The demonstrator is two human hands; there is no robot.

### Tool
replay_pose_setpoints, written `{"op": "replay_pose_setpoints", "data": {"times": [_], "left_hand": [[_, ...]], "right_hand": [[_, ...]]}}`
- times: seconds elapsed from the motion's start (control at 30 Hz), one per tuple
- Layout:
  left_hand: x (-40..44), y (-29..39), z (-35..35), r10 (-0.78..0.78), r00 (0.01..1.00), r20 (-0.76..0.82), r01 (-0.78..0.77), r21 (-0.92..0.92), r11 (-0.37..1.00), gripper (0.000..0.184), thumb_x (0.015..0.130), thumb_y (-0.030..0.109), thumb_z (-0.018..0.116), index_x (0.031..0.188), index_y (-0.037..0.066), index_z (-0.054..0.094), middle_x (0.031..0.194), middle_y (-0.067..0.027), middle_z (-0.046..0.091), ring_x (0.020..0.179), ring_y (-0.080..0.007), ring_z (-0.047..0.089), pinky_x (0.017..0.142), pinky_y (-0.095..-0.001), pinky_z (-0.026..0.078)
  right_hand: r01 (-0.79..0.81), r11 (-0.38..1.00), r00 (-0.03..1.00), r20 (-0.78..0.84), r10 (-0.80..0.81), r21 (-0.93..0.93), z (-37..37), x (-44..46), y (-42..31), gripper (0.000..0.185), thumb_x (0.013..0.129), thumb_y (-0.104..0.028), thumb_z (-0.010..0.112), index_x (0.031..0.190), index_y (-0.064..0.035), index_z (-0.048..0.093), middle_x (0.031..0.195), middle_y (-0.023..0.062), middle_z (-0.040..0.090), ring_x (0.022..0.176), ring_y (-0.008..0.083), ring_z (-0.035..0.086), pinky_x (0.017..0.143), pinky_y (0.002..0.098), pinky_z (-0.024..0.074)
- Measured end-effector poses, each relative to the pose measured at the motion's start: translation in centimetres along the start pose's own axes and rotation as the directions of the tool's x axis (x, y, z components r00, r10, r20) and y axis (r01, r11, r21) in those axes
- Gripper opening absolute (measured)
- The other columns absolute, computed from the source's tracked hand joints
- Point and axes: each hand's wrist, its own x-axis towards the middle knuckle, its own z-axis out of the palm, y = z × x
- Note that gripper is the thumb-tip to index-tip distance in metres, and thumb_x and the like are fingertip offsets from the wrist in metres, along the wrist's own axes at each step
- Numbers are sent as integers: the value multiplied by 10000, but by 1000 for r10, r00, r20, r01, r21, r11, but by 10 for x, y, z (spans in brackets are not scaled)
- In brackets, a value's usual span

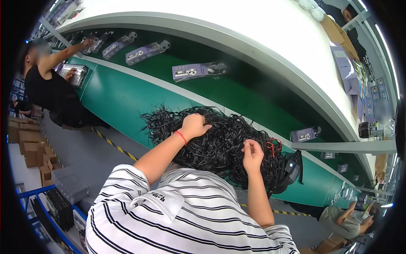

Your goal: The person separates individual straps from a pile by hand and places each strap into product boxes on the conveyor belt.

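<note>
A large tangled heap of thin black straps (211, 144) lies on the green table in front of my body. My left hand (195, 126) rests on the left part of the heap, its fingers curled into the strands; what it grips is hidden. Over the right part of the heap is my right hand (253, 153), with its fingers bent together and their tips near the strands; anything between them is too small to name. Some red cord (274, 146) lies among the black strands to the right of my right hand.
A black bag-like item (291, 171) sits right of the heap. Beyond the table edge (165, 82), purple-and-white boxes (190, 72) stand on a green conveyor under a white shelf (237, 21). One co-worker (50, 93) stands at the far left, another (344, 222) at the lower right.
</note>
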Motion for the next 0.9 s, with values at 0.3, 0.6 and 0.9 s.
{"op": "replay_pose_setpoints", "data": {"times": [0.3, 0.6, 0.9], "left_hand": [[-35, 56, -65, 39, 999, -35, -50, -428, 902, 168, 955, 182, 650, 896, 25, 652, 838, -100, 651, 738, -189, 610, 702, -338, 514], [-77, 127, -295, 231, 909, -346, -337, -938, -79, 229, 1072, 246, 455, 1004, 47, 547, 705, 32, 452, 576, -94, 401, 504, -241, 353], [-141, -26, -429, 54, 707, -706, -671, -692, -268, 247, 1092, 215, 394, 952, 28, 475, 680, 18, 309, 593, -96, 279, 545, -258, 282]], "right_hand": [[334, 941, 937, 132, -324, -62, 33, 1, -51, 280, 914, -133, 714, 1152, -10, 636, 1089, 66, 662, 979, 161, 629, 869, 302, 503], [-218, 868, 583, 773, -251, 446, 82, 25, -157, 220, 989, -219, 633, 1028, -3, 625, 726, 47, 585, 661, 140, 571, 717, 326, 532], [9, 946, 799, 566, -202, 324, -11, 51, -146, 278, 990, -240, 635, 828, -14, 619, 607, -8, 483, 519, 79, 398, 558, 277, 448]]}}
